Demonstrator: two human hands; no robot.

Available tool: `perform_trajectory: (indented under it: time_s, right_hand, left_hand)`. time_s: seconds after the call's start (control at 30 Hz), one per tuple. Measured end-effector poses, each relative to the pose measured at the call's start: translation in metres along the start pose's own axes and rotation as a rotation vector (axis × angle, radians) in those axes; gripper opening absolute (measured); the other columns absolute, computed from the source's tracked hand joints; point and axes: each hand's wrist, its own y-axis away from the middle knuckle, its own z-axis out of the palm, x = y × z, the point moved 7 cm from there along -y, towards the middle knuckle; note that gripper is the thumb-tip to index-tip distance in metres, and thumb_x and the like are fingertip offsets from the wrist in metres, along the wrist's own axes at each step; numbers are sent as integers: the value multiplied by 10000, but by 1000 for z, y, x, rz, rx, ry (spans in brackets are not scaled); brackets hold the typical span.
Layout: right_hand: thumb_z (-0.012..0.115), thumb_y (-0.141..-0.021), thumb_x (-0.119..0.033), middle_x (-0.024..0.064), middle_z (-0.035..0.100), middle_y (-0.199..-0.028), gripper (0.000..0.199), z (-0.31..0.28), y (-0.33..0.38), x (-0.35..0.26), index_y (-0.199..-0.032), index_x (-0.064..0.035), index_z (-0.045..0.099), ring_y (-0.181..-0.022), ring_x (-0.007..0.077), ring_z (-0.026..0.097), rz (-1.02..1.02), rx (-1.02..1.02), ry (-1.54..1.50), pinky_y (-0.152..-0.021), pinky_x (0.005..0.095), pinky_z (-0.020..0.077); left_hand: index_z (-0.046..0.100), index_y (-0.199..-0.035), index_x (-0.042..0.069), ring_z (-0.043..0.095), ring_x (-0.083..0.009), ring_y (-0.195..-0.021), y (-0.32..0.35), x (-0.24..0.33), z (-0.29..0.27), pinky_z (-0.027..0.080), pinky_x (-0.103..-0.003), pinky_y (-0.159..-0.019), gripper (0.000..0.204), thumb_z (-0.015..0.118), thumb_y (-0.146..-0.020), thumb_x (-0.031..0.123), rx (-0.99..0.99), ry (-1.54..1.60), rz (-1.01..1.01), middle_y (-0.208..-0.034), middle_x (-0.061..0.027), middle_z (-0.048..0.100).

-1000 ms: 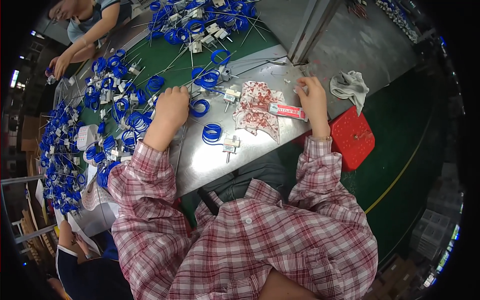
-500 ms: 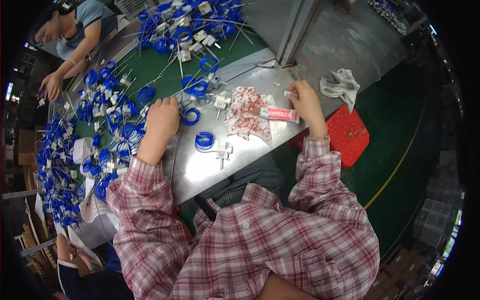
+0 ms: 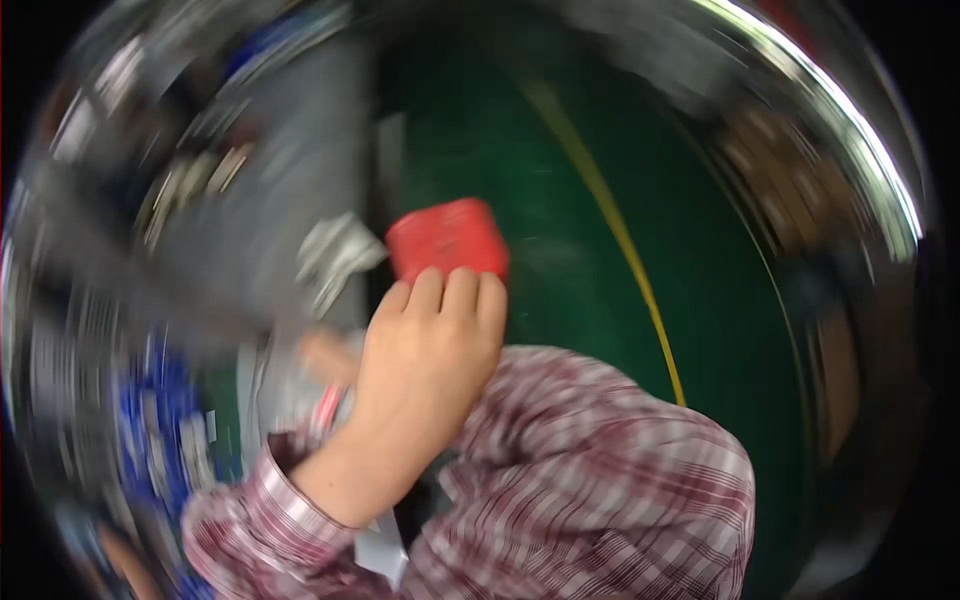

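My left hand (image 3: pixel 430 350) is raised close in front of me, back of the hand up, its arm crossing from the lower left. The fingers curl down and away; anything in them is hidden. Its knuckles overlap the near edge of the red stool (image 3: pixel 448 238). Behind the left wrist, a blurred part of my right hand (image 3: pixel 328 357) shows over the metal table (image 3: pixel 275 385). Its fingers are too smeared to read. Close by that hand, a red and white tube (image 3: pixel 326 408) is partly covered by my left forearm.
A crumpled white cloth (image 3: pixel 335 258) lies left of the stool. Blue coiled parts (image 3: pixel 155 420) crowd the far left, heavily blurred. Green floor (image 3: pixel 560 290) with a yellow line (image 3: pixel 625 235) stretches to the right. Brown boxes (image 3: pixel 775 175) stand beyond it.
My view has swung to the right, blurring the scene. My left hand has left the blue coils and come up across my body. The right hand is now mostly hidden behind it.
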Motion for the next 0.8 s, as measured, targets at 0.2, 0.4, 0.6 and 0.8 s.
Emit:
perform_trajectory:
  time_s: [0.2, 0.4, 0.6, 0.8]
  right_hand:
    - [426, -829, -14, 134, 537, -726, 162, -238, 62, 237, -980, -30, 480, -703, 315, 536, 758, 719, 425, -625, 394, 445]
    - [397, -823, 26, 130, 521, -709, 284, -358, 185, 225, -1099, -34, 423, -644, 270, 514, 1005, 1120, 462, -568, 362, 449]
    - [367, -817, 65, 125, 505, -693, 414, -347, 87, 217, -1218, -39, 367, -585, 224, 492, 996, 1316, 78, -511, 330, 452]
    - [385, -812, 55, 137, 513, -707, 380, -97, -76, 106, -1181, -35, 379, -606, 242, 497, 465, 510, -808, -528, 342, 449]
  left_hand:
    - [339, -1352, 60, 576, -270, -661, -125, 160, -1, 495, -368, -553, 639, 576, -758, 66, 141, 503, 553, -771, -113, 543]
    - [248, -1413, 124, 578, -241, -620, -82, 300, -63, 504, -348, -534, 774, 580, -716, 60, 161, 712, 891, -749, -97, 517]
    - [256, -1415, 108, 551, -213, -580, -87, 243, -67, 494, -325, -516, 830, 593, -659, 46, 223, 716, 798, -702, -76, 499]
    - [383, -1297, 39, 567, -224, -595, -75, 173, -49, 446, -320, -503, 628, 553, -693, 73, 381, 639, 503, -694, -90, 545]
